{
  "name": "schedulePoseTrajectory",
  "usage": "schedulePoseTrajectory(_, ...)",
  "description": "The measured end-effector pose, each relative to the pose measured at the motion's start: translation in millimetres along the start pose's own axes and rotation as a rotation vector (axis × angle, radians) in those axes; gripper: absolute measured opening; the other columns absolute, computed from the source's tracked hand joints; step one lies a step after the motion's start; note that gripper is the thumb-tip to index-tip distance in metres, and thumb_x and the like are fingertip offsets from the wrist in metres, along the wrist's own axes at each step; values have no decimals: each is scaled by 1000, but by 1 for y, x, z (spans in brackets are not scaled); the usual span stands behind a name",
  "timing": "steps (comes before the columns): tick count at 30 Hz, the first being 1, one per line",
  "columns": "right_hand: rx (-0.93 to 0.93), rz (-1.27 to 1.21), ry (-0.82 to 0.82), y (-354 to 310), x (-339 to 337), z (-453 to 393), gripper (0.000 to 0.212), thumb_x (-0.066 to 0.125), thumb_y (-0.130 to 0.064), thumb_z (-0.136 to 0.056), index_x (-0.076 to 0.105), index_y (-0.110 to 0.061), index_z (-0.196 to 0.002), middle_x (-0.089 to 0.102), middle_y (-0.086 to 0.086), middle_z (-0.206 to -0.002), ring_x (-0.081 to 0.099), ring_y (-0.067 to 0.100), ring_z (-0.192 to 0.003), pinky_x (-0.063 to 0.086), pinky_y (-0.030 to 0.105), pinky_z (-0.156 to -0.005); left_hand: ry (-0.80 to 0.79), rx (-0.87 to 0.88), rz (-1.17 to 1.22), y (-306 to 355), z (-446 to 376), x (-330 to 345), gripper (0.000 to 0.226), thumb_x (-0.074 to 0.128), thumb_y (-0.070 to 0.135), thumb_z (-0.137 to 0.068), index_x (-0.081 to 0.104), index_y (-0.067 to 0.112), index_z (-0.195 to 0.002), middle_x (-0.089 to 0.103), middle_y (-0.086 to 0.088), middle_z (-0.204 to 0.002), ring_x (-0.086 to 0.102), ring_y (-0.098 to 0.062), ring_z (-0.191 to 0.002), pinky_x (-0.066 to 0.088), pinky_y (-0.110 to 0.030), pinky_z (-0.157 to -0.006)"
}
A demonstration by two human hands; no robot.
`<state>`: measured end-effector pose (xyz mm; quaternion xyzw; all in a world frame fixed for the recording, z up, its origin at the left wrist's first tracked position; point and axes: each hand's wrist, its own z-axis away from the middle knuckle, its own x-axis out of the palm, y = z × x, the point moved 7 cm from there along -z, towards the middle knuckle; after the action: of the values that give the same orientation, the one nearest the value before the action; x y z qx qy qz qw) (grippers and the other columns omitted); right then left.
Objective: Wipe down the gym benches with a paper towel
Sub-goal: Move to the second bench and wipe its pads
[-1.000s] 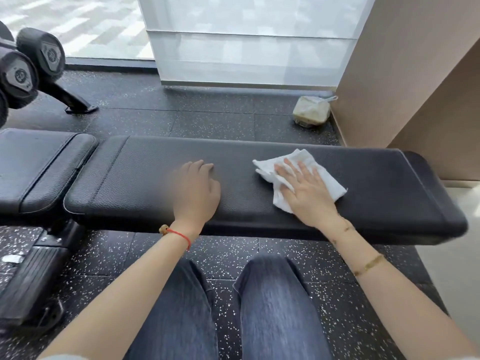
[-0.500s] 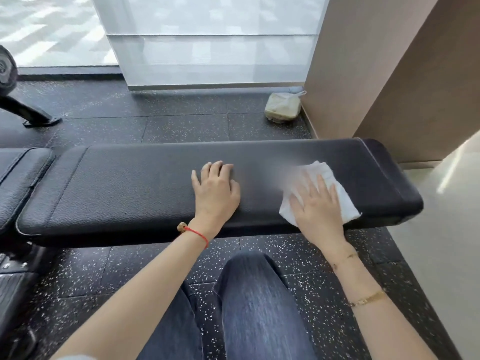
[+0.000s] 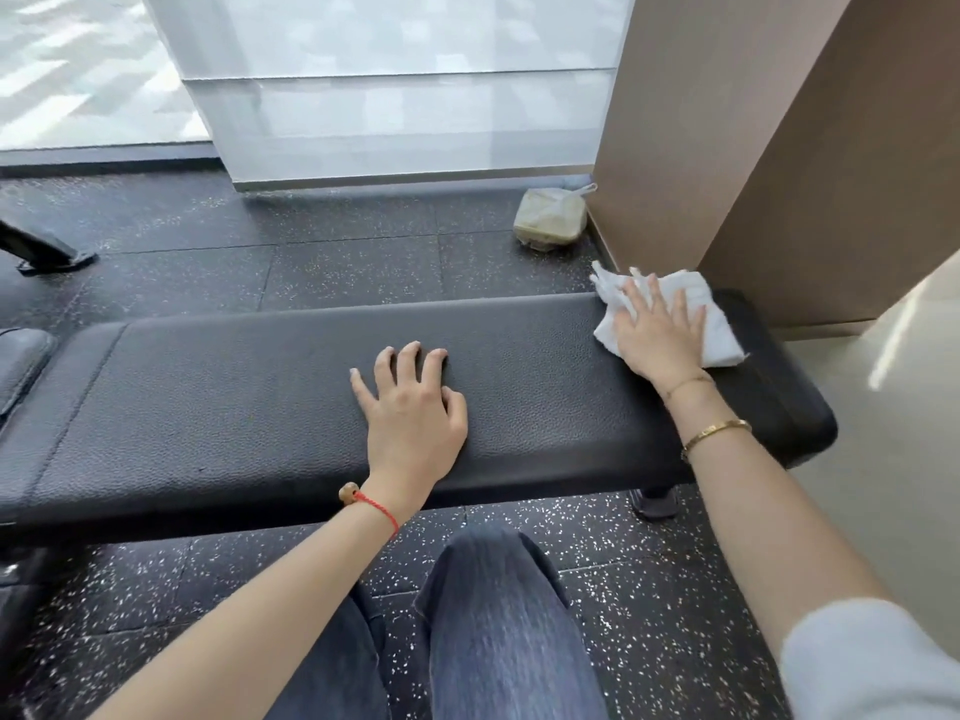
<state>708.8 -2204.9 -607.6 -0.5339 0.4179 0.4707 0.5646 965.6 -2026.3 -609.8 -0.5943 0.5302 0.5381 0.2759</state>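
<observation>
Seen from the head camera, the right hand [image 3: 660, 335] pressed a white paper towel [image 3: 719, 324] flat under spread fingers at the far right end of the black bench [image 3: 249, 407], whose long axis ran left to right. The left hand [image 3: 413, 413] rested mid-pad, fingers splayed, holding nothing. The unwiped-looking length lay to the towel's left, and the right hand was placed to sweep it.
</observation>
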Motion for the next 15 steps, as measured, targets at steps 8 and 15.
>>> schedulePoseTrajectory(8,-550,75,-54,-161,43,63,54,20,-47,-104,11,-36,-156,5,-10,-165,1,21,-152,-6,48,-122,-10,-39,74,-3,3,-4,42,47,29,-88,55,23,-129,50,2,-143,35,-26,-139,16,-58,-117)
schedulePoseTrajectory(15,-672,102,-80,-219,60,101,55,20,-47,-104,8,-36,-156,1,-9,-166,-3,22,-153,-10,48,-121,190,-37,248,-66,19,-57,26,53,17,-85,66,18,-108,66,1,-112,57,-20,-113,33,-41,-110)
